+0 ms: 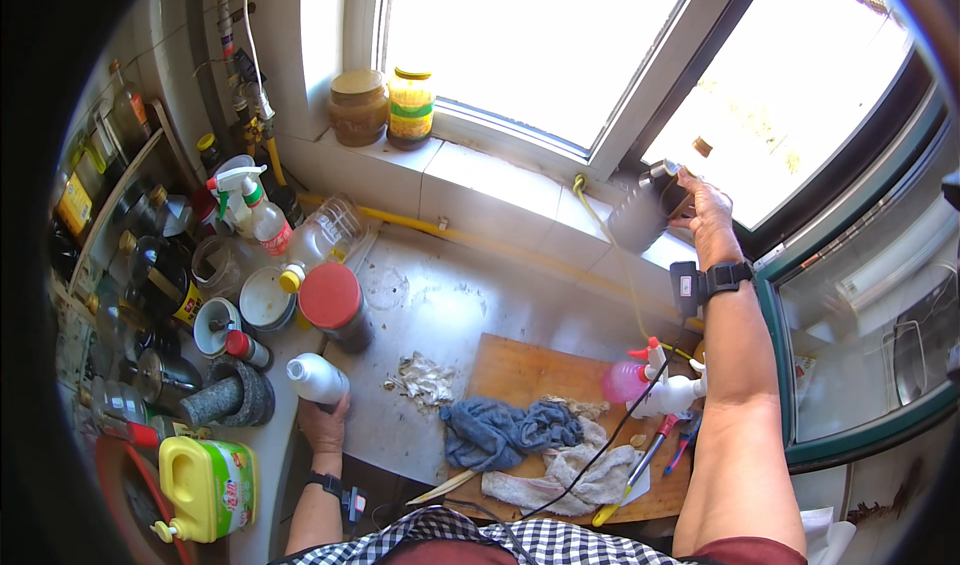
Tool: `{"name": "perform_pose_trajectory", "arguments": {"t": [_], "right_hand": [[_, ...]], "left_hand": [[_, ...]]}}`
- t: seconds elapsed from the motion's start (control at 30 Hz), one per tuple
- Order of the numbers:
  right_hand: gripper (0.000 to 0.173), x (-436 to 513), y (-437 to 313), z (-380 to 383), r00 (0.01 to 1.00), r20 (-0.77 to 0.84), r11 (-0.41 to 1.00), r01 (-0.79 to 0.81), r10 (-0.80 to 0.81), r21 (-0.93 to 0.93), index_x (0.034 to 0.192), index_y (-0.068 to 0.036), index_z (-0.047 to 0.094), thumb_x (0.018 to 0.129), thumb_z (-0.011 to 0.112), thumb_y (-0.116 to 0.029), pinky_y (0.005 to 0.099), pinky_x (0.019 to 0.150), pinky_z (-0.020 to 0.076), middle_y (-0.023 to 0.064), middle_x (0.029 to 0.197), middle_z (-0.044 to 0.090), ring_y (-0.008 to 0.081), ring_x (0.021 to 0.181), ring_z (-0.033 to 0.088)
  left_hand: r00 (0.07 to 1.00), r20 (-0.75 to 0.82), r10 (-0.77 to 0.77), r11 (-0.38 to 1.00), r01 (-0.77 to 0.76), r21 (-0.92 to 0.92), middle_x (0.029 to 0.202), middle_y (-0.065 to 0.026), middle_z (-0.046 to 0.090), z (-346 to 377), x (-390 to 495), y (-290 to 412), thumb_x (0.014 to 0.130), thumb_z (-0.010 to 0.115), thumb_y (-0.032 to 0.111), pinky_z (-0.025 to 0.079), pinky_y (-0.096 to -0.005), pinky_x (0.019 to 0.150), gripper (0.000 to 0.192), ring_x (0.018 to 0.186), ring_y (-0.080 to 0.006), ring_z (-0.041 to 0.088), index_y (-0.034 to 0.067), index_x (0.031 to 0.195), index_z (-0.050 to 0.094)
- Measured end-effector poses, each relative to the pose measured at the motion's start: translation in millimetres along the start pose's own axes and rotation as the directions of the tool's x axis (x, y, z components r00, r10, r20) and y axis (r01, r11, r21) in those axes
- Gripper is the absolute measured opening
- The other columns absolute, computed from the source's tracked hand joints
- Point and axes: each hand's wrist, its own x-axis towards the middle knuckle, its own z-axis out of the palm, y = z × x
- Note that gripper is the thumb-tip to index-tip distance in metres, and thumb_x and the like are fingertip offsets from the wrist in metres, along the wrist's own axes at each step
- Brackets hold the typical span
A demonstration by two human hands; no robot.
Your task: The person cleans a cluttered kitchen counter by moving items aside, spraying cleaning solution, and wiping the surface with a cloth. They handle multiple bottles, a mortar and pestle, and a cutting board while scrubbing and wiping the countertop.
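Note:
My left hand (325, 420) is closed around the lower part of a white plastic bottle (319, 379) without a cap, tilted over the left part of the counter. My right hand (703, 203) reaches up to the windowsill and grips the upper part of a dark ribbed container (643, 209), which is blurred. Between the hands a wooden cutting board (510, 362) carries a blue cloth (510, 430) and a whitish rag (577, 479). Crumpled whitish material (424, 380) lies on the counter. A pink spray bottle (626, 382) and a white spray bottle (675, 394) stand below my right forearm.
At left stand a red-lidded jar (332, 302), a stone mortar (251, 400), a yellow detergent jug (206, 490) and several bottles. Two jars, one brown (358, 111), stand on the sill. An open green-framed window sash (772, 370) is at right. A black cable (607, 445) crosses the rags.

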Motion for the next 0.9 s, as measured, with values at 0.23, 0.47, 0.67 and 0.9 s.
{"name": "perform_pose_trajectory", "arguments": {"t": [0.23,0.47,0.67,0.9], "right_hand": [[0.042,-32.9,-7.2,-17.3,0.995,0.039,0.990,0.086,-0.091,0.111,0.114,-0.003,0.064,0.082,0.081,-0.024,0.0610,0.071,0.0572,0.0147,0.108,0.065,0.0376,0.102,0.063],[0.031,-140.8,-56.7,-104.7,0.941,0.221,0.938,0.185,-0.255,0.294,0.108,-0.004,0.065,0.086,0.077,-0.024,0.0551,0.069,0.0607,0.0106,0.099,0.067,0.0283,0.095,0.065],[0.029,-268.8,-68.1,-207.8,0.832,0.419,0.913,0.226,-0.363,0.340,0.111,0.001,0.063,0.093,0.066,-0.022,0.0524,0.072,0.0621,0.0153,0.106,0.069,0.0280,0.094,0.069],[0.039,-415.5,-51.7,-295.1,0.959,0.106,0.961,0.270,-0.262,-0.063,0.111,0.003,0.069,0.080,0.078,-0.020,0.0266,0.083,0.0535,0.0073,0.102,0.072,0.0126,0.090,0.067]], "left_hand": [[1.000,-0.006,0.029,0.999,-0.029,0.034,0.111,-0.0201,0.066,0.9,-0.8,-6.2,0.066,0.089,0.032,0.048,-0.0458,0.093,0.072,0.105,-0.0412,0.062,0.002,0.122,0.056],[0.997,0.026,0.074,0.993,-0.076,0.089,0.123,-0.0238,0.061,5.8,0.6,-25.7,0.067,0.088,0.037,0.044,-0.0460,0.101,0.089,0.115,-0.0438,0.057,0.002,0.137,0.045],[0.989,-0.002,0.147,0.986,-0.146,0.081,0.132,-0.0269,0.055,11.9,4.7,-36.5,0.073,0.085,0.039,0.042,-0.0462,0.103,0.094,0.120,-0.0436,0.054,-0.001,0.144,0.037],[0.991,0.043,0.128,0.991,-0.129,0.030,0.139,-0.0267,0.050,15.0,14.6,-51.2,0.080,0.079,0.042,0.039,-0.0454,0.107,0.092,0.127,-0.0425,0.050,0.001,0.148,0.032]]}}
